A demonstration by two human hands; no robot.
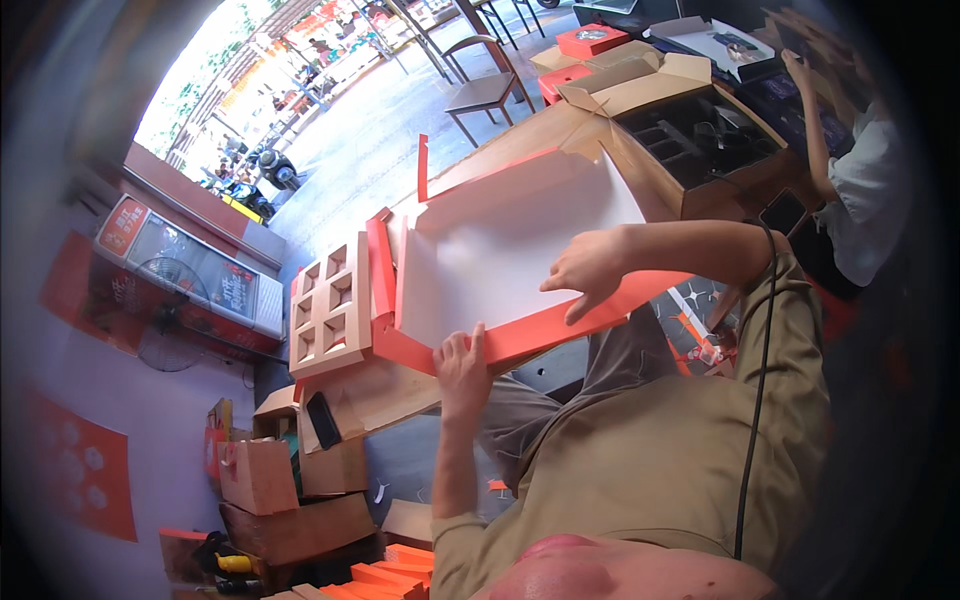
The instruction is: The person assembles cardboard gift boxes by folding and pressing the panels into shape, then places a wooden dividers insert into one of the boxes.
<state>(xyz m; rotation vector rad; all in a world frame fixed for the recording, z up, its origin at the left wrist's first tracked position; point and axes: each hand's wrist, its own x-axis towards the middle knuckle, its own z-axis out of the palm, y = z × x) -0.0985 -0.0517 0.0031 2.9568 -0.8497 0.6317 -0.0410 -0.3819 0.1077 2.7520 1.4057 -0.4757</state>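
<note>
A large shallow cardboard box, red outside and white inside, lies tilted on the table before me, its flaps partly raised. My left hand grips its near red wall, fingers over the edge. Above the near right part of the box is my right hand, thumb apart from the loosely bent fingers and nothing visible in it. Whether its thumb touches the red wall I cannot tell. Left of the box stands a tan cardboard divider insert with several square compartments.
A dark phone lies at the table's near left. Beyond the box, at the right, are an open carton with dark contents and a red box. Another person's arm reaches in there. Cartons are piled at lower left; a chair stands behind.
</note>
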